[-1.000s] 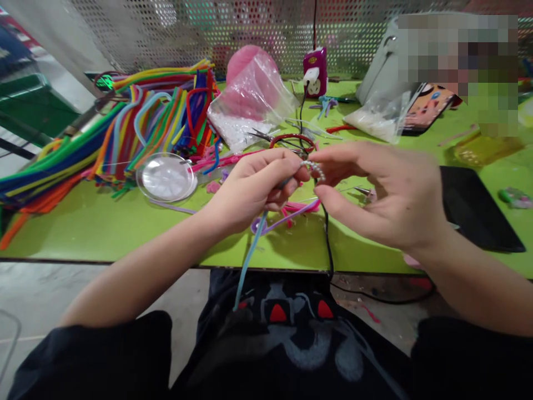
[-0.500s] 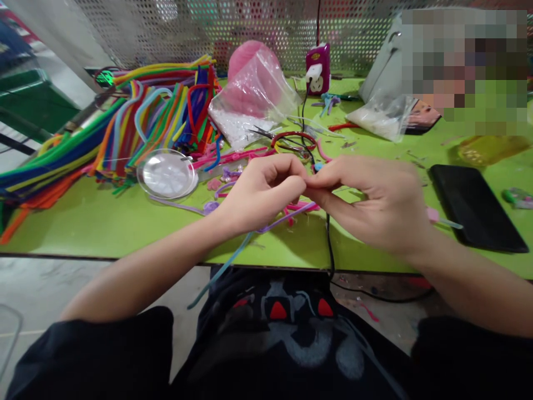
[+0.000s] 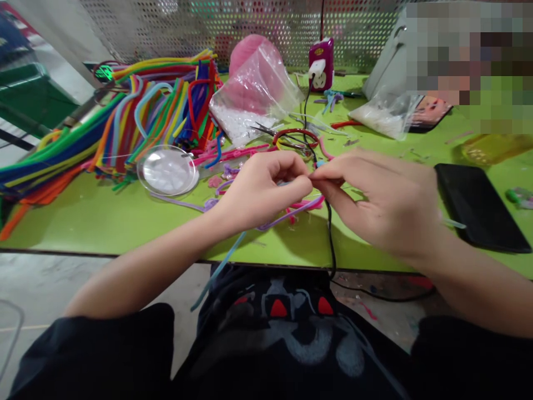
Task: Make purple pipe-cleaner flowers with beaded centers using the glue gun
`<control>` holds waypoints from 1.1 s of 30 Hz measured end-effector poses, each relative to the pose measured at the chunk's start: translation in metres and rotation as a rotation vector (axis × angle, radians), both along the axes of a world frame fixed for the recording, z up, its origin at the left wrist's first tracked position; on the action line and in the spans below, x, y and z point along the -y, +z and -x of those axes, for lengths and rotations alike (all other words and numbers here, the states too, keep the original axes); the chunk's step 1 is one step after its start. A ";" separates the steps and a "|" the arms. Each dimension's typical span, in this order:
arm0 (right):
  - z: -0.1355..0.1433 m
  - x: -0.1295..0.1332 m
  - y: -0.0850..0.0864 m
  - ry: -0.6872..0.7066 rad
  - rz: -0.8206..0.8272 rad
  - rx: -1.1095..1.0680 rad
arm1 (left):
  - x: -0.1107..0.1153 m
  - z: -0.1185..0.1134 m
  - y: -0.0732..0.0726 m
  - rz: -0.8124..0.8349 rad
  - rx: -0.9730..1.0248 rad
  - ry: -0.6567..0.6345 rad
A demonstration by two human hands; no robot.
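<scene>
My left hand [image 3: 270,186] is pinched closed at the middle of the bench, its fingertips touching those of my right hand [image 3: 375,200]. A light blue pipe cleaner [image 3: 219,272] runs from under my left hand down past the table's front edge, and a bit of light blue shows between the left fingers. My right hand is pinched closed too; what lies between its fingertips is too small to make out. Below the hands lies a purple pipe cleaner [image 3: 287,215]. Scissors with red handles [image 3: 295,138] lie just behind the hands.
Bundles of coloured pipe cleaners [image 3: 154,122] fill the left of the green table [image 3: 125,222]. A clear round dish [image 3: 167,171] sits before them. Behind are a pink ball [image 3: 256,72] in plastic and a purple socket block [image 3: 321,64]. At right lies a black phone [image 3: 485,205].
The view has shifted slightly. My hands remain joined at the fingertips, with the right hand tilted a little differently and some light blue now showing between the left fingers.
</scene>
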State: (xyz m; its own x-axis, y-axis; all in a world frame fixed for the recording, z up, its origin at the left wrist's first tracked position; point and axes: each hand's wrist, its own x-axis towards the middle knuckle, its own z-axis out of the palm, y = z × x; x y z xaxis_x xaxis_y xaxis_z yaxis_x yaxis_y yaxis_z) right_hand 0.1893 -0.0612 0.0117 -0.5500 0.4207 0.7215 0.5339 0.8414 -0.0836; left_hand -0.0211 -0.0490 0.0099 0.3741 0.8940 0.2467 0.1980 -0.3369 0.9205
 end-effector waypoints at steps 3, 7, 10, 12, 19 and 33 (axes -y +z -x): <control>0.002 0.002 -0.005 -0.067 -0.122 0.119 | 0.001 -0.001 -0.002 -0.136 -0.051 0.024; 0.005 0.004 -0.007 -0.083 -0.128 0.162 | 0.001 0.000 -0.003 -0.206 -0.099 -0.035; 0.005 0.004 -0.004 -0.033 -0.078 0.108 | 0.001 0.001 -0.002 -0.197 -0.117 -0.090; 0.004 0.003 -0.001 -0.011 -0.057 0.075 | 0.001 0.002 -0.001 -0.137 -0.106 -0.111; -0.004 -0.007 0.003 0.066 0.026 -0.028 | -0.003 0.003 0.000 0.105 0.086 -0.163; 0.001 0.003 0.000 -0.027 -0.204 0.056 | -0.002 0.001 0.001 0.040 0.137 -0.146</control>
